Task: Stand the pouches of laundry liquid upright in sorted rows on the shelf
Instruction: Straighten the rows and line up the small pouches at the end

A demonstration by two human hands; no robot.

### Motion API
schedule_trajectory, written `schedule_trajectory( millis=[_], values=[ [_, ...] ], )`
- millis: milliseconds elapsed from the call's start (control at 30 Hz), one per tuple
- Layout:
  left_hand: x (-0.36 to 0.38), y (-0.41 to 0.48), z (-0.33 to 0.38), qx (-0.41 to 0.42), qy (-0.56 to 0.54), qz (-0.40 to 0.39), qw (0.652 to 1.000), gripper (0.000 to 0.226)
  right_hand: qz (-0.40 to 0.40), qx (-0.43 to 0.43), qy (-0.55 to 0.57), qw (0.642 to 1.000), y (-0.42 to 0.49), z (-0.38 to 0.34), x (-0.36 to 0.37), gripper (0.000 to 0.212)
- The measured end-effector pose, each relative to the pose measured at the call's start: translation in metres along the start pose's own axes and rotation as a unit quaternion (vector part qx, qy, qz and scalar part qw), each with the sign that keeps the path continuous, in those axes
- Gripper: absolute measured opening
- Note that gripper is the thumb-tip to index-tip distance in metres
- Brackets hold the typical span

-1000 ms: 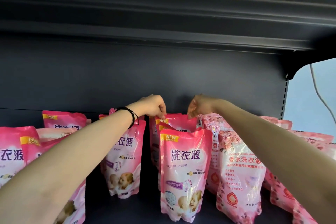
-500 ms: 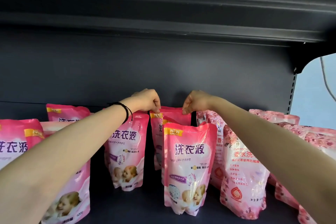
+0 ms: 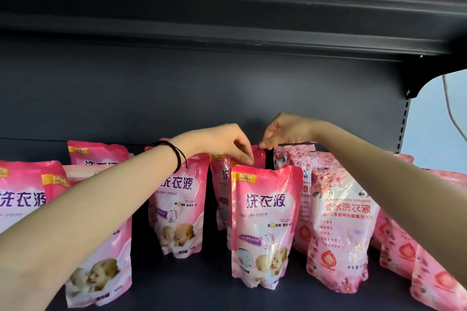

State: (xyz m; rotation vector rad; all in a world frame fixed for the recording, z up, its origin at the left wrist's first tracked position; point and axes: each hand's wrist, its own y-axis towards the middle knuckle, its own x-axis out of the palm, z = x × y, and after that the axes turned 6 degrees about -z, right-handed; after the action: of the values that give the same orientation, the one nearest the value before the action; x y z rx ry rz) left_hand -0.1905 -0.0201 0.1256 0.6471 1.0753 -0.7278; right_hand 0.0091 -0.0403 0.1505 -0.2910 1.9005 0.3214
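On the dark shelf stand several pink pouches of laundry liquid. One baby-print pouch is upright at the front of the middle row, and further pouches stand behind it. My right hand pinches the top right corner of the rearmost pouch. My left hand, with a black band on its wrist, reaches down with loosely bent fingers; its fingertips touch the top edges of the pouches behind the front one. To the right stands a floral pouch of another kind.
More baby-print pouches stand to the left and at the front left under my forearm. More floral pouches crowd the right end. The upper shelf hangs low overhead. A slotted upright bounds the right side.
My left hand has loosened its pinch on the rear pouch's top, and its fingers now point down. My right hand keeps its pinch on the corner. The view has moved closer.
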Motion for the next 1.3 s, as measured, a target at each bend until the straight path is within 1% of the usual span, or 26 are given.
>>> schedule_trajectory(
  millis=[67, 167, 233, 300, 367, 467, 533, 633, 700, 800, 833, 900, 933, 1000, 1067, 1100, 1167, 1300],
  values=[
    [0.002, -0.002, 0.001, 0.004, 0.018, 0.008, 1.0, 0.02, -0.003, -0.003, 0.006, 1.0, -0.005, -0.001, 0.0, 0.029],
    [0.003, -0.007, 0.0, 0.003, 0.053, 0.007, 0.999, 0.013, -0.014, -0.012, 0.009, 1.0, -0.011, -0.005, 0.0, 0.03],
    [0.006, -0.008, -0.004, -0.013, 0.096, 0.055, 0.994, 0.013, -0.035, -0.014, 0.015, 0.999, -0.016, -0.008, 0.001, 0.031],
    [0.008, -0.006, -0.009, -0.051, 0.152, 0.108, 0.981, 0.018, -0.057, -0.008, 0.013, 0.998, -0.02, -0.01, 0.004, 0.032],
    [0.009, -0.004, -0.013, -0.082, 0.165, 0.132, 0.974, 0.022, -0.066, -0.001, -0.019, 0.998, -0.021, -0.008, 0.006, 0.03],
    [0.008, -0.004, -0.016, -0.095, 0.158, 0.133, 0.974, 0.023, -0.048, 0.008, -0.08, 0.996, -0.017, -0.006, 0.008, 0.016],
    [0.006, -0.008, -0.017, -0.102, 0.163, 0.134, 0.972, 0.023, -0.021, 0.013, -0.107, 0.994, -0.014, -0.007, 0.01, 0.016],
    [0.003, -0.012, -0.019, -0.116, 0.171, 0.134, 0.969, 0.022, 0.013, 0.008, -0.085, 0.996, -0.008, -0.008, 0.018, 0.013],
    [0.004, -0.015, -0.023, -0.117, 0.154, 0.131, 0.972, 0.021, 0.021, 0.006, -0.073, 0.997, -0.005, -0.008, 0.021, 0.013],
    [0.006, -0.02, -0.021, -0.083, 0.119, 0.147, 0.978, 0.017, 0.006, 0.008, -0.078, 0.997, -0.011, -0.007, 0.018, 0.014],
    [0.005, -0.023, -0.017, -0.062, 0.106, 0.166, 0.978, 0.017, 0.011, 0.003, -0.074, 0.997, -0.015, -0.008, 0.015, 0.017],
    [0.003, -0.031, 0.001, -0.008, 0.039, 0.197, 0.98, 0.017, 0.037, -0.02, -0.034, 0.999, -0.03, -0.011, 0.008, 0.023],
    [0.003, -0.036, 0.009, 0.015, 0.0, 0.191, 0.981, 0.018, 0.039, -0.035, 0.004, 0.999, -0.038, -0.013, 0.005, 0.026],
    [0.008, -0.045, 0.024, 0.035, -0.036, 0.135, 0.99, 0.021, 0.002, -0.059, 0.064, 0.996, -0.056, -0.017, 0.003, 0.032],
    [0.017, -0.048, 0.03, 0.034, -0.009, 0.076, 0.997, 0.021, -0.053, -0.057, 0.051, 0.996, -0.067, -0.017, 0.004, 0.03],
    [0.021, -0.047, 0.03, 0.027, 0.015, 0.065, 0.997, 0.018, -0.073, -0.052, 0.031, 0.996, -0.069, -0.016, 0.005, 0.026],
    [0.024, -0.044, 0.028, 0.003, 0.056, 0.073, 0.996, 0.019, -0.076, -0.044, 0.016, 0.996, -0.069, -0.015, 0.007, 0.023],
    [0.02, -0.043, 0.027, -0.035, 0.127, 0.072, 0.989, 0.038, -0.049, -0.057, 0.024, 0.997, -0.066, -0.019, 0.011, 0.024]
  ],
)
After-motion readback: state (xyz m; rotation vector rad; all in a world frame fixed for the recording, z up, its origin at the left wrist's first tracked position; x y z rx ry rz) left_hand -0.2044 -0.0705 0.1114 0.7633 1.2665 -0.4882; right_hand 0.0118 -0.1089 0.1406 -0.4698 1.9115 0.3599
